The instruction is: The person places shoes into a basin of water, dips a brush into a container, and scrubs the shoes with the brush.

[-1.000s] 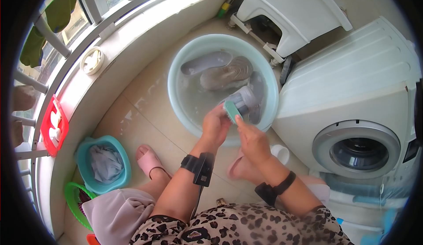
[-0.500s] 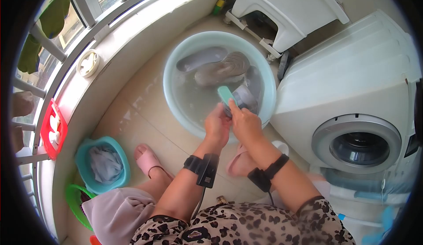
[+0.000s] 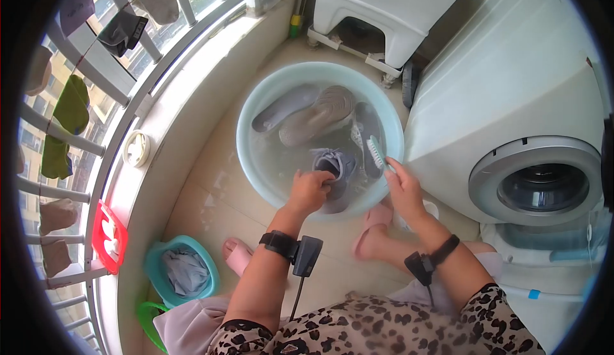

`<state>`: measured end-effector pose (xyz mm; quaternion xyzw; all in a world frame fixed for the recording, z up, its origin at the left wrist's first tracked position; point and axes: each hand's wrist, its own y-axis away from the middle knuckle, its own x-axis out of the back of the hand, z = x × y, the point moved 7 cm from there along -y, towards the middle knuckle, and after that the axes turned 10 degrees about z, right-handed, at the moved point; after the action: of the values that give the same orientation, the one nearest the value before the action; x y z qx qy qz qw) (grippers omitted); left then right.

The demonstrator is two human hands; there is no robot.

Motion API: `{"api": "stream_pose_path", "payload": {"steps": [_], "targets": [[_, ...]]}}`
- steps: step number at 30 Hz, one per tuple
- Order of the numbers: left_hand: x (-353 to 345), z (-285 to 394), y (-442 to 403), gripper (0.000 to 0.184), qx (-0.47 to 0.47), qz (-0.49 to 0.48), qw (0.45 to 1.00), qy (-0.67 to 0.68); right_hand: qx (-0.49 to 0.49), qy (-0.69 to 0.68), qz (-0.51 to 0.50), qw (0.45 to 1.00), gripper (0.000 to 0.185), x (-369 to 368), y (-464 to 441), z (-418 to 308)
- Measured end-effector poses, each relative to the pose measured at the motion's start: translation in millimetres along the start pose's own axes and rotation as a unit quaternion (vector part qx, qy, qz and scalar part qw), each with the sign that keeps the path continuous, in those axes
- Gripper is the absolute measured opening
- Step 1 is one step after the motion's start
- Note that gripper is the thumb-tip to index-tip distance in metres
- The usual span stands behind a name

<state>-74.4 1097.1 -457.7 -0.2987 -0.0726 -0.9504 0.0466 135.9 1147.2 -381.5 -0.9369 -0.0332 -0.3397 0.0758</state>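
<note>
A large pale blue basin (image 3: pixel 245 158) of cloudy water stands on the floor. My left hand (image 3: pixel 311 192) grips a grey laced shoe (image 3: pixel 340 179) at its opening, over the near part of the basin. The shoe's opening faces up. In my right hand (image 3: pixel 404 187) is a green brush (image 3: pixel 377 153), its white bristles turned left, apart from the shoe. A brownish shoe (image 3: pixel 316 116) lies sole up in the water. Beside it on the left is a grey insole (image 3: pixel 285 108), and another grey insole (image 3: pixel 369 139) rests along the right side.
A white washing machine (image 3: pixel 486 112) stands right, a white sink unit (image 3: pixel 384 3) behind. Left are a teal tub (image 3: pixel 153 265) of clothes, a green basket (image 3: pixel 148 322), a red tray (image 3: pixel 107 237) on the railing, and a small round dish (image 3: pixel 136 148) on the ledge.
The shoe has turned so its laces and opening show. My right hand has moved right with the brush, away from the shoe. The view has shifted, showing more hanging laundry.
</note>
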Motion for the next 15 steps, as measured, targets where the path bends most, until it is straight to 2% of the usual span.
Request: {"api": "stream_pose_path", "payload": {"steps": [2,3,6,8,10,13,15], "targets": [[-11,-1,-9,0.026,-0.098,0.050,0.959,-0.261,0.025,0.018,-0.031,0.999,0.038,-14,7,-1],[-10,2,-12,0.031,-0.121,0.097,0.942,-0.298,0.034,0.039,-0.044,0.998,0.039,-21,10,-2],[-26,-2,-19,0.035,-0.046,0.094,0.967,-0.231,0.006,0.155,-0.117,0.981,0.044,-49,7,5],[-57,-24,-29,0.031,-0.053,-0.001,0.955,-0.290,0.001,0.229,-0.160,0.960,0.045,-75,1,24],[-85,-45,-38,0.028,-0.052,-0.078,0.931,-0.352,0.041,0.288,-0.184,0.939,0.047,-99,-9,46],[-93,-47,-44,0.021,-0.111,-0.085,0.900,-0.414,0.085,0.343,-0.188,0.916,0.049,-124,-15,55],[-99,-59,-51,0.022,-0.053,-0.127,0.915,-0.380,0.076,0.334,-0.203,0.917,0.046,-139,-23,62]]}}
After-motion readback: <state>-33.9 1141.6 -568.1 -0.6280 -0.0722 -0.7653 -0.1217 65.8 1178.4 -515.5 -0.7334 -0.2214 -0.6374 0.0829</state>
